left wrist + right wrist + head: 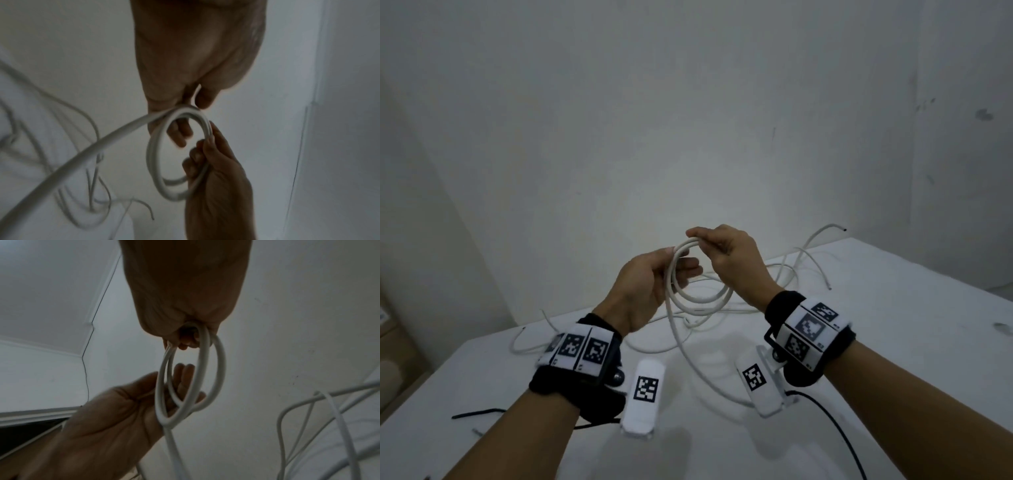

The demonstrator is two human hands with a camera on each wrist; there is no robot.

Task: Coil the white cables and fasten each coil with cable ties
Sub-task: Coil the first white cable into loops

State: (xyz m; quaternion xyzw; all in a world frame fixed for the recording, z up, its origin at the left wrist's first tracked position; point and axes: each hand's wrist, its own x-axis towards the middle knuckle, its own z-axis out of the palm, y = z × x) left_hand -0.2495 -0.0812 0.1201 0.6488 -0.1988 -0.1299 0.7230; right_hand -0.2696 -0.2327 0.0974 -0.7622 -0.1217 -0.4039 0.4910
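Head view: right hand (726, 253) pinching the top of a small white cable coil (700, 287) held above the white table (893, 342), likely to lock the loops; left hand (650, 287) with fingers relaxed and spread behind the coil's left side, steadying it. Slack trailing down to loose white cables (791, 270) at the far right. Thin black tie (479, 413) near left. Plain white wall (688, 120) behind.

Left wrist view: coil's near edge against straight fingers (179, 133).

Right wrist view: loops hanging from curled fingers (185, 339); ceiling corner far left.
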